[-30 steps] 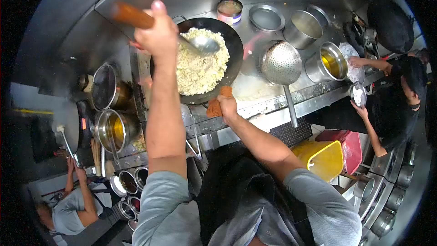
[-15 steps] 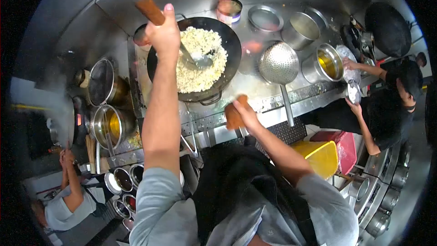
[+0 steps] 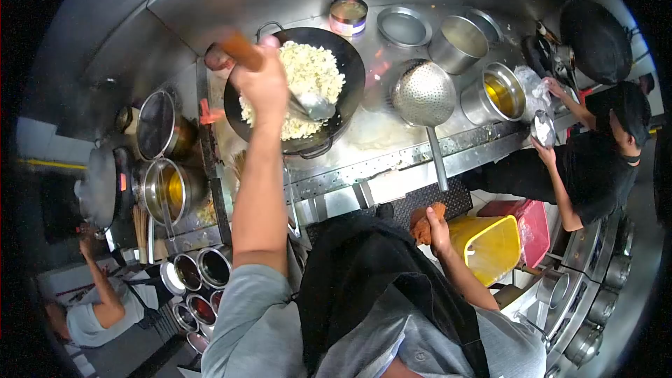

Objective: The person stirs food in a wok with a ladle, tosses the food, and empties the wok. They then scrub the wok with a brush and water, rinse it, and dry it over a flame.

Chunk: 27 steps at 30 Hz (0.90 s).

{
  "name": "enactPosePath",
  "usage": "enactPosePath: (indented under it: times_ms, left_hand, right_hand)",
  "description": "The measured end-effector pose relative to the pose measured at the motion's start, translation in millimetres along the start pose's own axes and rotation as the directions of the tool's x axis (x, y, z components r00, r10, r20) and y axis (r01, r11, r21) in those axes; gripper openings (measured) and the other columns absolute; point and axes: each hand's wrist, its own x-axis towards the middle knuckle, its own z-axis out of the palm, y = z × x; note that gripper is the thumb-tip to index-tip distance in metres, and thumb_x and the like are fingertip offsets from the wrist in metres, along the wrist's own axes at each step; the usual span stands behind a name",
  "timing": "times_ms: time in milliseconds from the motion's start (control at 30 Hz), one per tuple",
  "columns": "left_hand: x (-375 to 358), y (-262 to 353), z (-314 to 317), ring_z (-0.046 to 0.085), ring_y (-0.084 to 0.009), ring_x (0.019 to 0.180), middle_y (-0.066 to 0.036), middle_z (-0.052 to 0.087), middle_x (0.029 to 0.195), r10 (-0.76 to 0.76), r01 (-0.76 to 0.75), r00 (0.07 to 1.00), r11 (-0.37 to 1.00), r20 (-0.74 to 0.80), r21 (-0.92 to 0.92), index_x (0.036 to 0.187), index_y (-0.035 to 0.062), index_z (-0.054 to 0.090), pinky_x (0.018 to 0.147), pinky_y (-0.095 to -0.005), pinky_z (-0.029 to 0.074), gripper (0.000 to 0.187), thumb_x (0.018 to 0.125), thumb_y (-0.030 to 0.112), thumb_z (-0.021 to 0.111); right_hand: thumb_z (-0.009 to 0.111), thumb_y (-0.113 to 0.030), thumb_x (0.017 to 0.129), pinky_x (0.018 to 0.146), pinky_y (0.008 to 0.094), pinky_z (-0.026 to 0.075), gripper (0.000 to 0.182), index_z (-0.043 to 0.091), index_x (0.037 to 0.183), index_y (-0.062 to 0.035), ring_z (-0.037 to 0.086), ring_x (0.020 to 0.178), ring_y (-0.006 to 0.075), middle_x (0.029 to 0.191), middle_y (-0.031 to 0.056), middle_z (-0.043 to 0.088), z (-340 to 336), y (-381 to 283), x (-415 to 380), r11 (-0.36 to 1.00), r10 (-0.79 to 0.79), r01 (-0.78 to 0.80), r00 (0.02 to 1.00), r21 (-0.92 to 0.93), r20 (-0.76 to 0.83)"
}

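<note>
My left hand (image 3: 264, 91) is closed around the wooden handle of a metal ladle (image 3: 318, 107), whose bowl rests in a pale heap of rice (image 3: 315, 70). The rice lies in a black wok (image 3: 355, 70) with loop handles. Part of the wok and the ladle's neck are hidden behind my hand and forearm. Below and to the right, away from the wok, my right hand (image 3: 439, 231) grips a bunched orange-brown cloth (image 3: 425, 222) beside a yellow bin (image 3: 514, 245).
Right of the wok lie a perforated strainer (image 3: 423, 93), an open can (image 3: 348, 15), a metal plate (image 3: 404, 26) and pots, one with yellow liquid (image 3: 500, 94). A co-worker (image 3: 595, 161) holds a small bowl at right. Another person (image 3: 105, 308) works a steaming wok at left.
My right hand has moved the cloth from the counter's front edge down and right, towards the yellow bin. My left hand has shifted slightly right and down with the ladle.
</note>
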Motion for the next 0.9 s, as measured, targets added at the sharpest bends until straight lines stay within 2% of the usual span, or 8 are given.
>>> enactPosePath:
  times_ms: [100,233,300,500,567,633,700,900]
  left_hand:
    - [9,-33,-5,0.043,-0.0078,0.041,0.003,0.05,0.055,0.189,-0.185,0.982,0.962,-0.002,0.199,0.065,0.0102,0.05,0.04,-0.0252,0.033,0.034,0.094,0.018,0.065]
    - [34,76,-30,0.046,-0.0099,0.043,0.003,0.049,0.052,-0.212,0.202,0.975,0.97,-0.064,-0.133,0.069,0.0088,0.052,0.04,-0.0269,0.036,0.032,0.092,0.023,0.069]
    - [19,50,-34,0.047,-0.0108,0.045,0.002,0.049,0.052,-0.165,0.206,0.97,0.945,-0.176,0.254,0.073,0.0071,0.054,0.043,-0.0286,0.039,0.029,0.091,0.023,0.07]
    - [64,63,-50,0.044,-0.0108,0.041,0.001,0.047,0.051,-0.084,0.08,0.986,0.996,-0.141,-0.036,0.069,0.0085,0.05,0.04,-0.0285,0.036,0.032,0.095,0.022,0.064]
    - [76,69,-75,0.043,-0.0098,0.041,0.0,0.049,0.05,-0.037,0.026,0.998,0.981,-0.056,-0.191,0.064,0.0112,0.05,0.043,-0.0305,0.037,0.036,0.095,0.024,0.064]
    - [52,13,-50,0.042,-0.012,0.04,0.0,0.049,0.053,0.055,0.024,0.946,0.971,-0.32,0.237,0.068,0.0097,0.048,0.042,-0.0329,0.036,0.033,0.094,0.022,0.064]
    - [49,-42,-46,0.041,-0.012,0.04,0.0,0.046,0.054,-0.182,0.155,0.958,0.979,-0.222,-0.133,0.073,0.0087,0.047,0.04,-0.0327,0.036,0.029,0.094,0.021,0.064]
    - [88,37,-25,0.04,-0.0119,0.04,0.0,0.044,0.052,0.026,-0.034,0.987,0.998,-0.159,-0.047,0.071,0.0087,0.047,0.04,-0.0302,0.035,0.031,0.095,0.02,0.062]
  right_hand:
    - [0.061,-0.041,0.095,0.076,0.0323,0.054,0.046,0.056,0.114,0.0008,0.064,0.086,0.019,0.101,0.0093,0.063,5,-9,-5,0.998,0.064,-0.065,0.996,0.021,0.059]
    - [0.06,-0.045,0.094,0.08,0.034,0.053,0.052,0.056,0.116,0.0022,0.064,0.09,0.02,0.103,0.01,0.063,19,-13,-1,0.99,0.098,-0.104,0.993,0.097,0.064]
    - [0.058,-0.052,0.093,0.084,0.0361,0.052,0.064,0.054,0.121,0.0048,0.064,0.095,0.0216,0.107,0.0123,0.063,29,-15,13,0.996,0.086,-0.087,0.99,0.0,0.111]
    - [0.055,-0.061,0.091,0.093,0.0366,0.05,0.075,0.049,0.129,0.0031,0.064,0.101,0.0257,0.116,0.0159,0.062,161,-91,29,0.984,0.085,-0.146,0.891,0.104,0.446]
    - [0.05,-0.07,0.088,0.065,0.0349,0.056,0.075,0.054,0.122,-0.0034,0.067,0.084,0.0215,0.102,0.0118,0.065,202,-93,57,0.973,0.223,-0.223,0.819,-0.064,0.529]
    - [0.045,-0.073,0.088,0.044,0.0298,0.044,0.069,0.057,0.108,-0.0089,0.063,0.068,0.0151,0.088,0.007,0.066,252,-116,59,0.977,0.207,-0.199,0.839,-0.072,0.503]
    - [0.053,-0.053,0.094,0.046,0.0331,0.048,0.049,0.056,0.106,-0.0049,0.065,0.069,0.0194,0.089,0.0099,0.066,293,-115,77,0.962,0.249,-0.274,0.834,-0.023,0.493]
    - [0.056,-0.003,0.083,0.062,0.0467,0.058,0.025,0.052,0.105,0.0073,0.068,0.075,0.0334,0.092,0.0189,0.065,319,-86,95,0.901,0.144,-0.32,0.857,0.292,0.495]
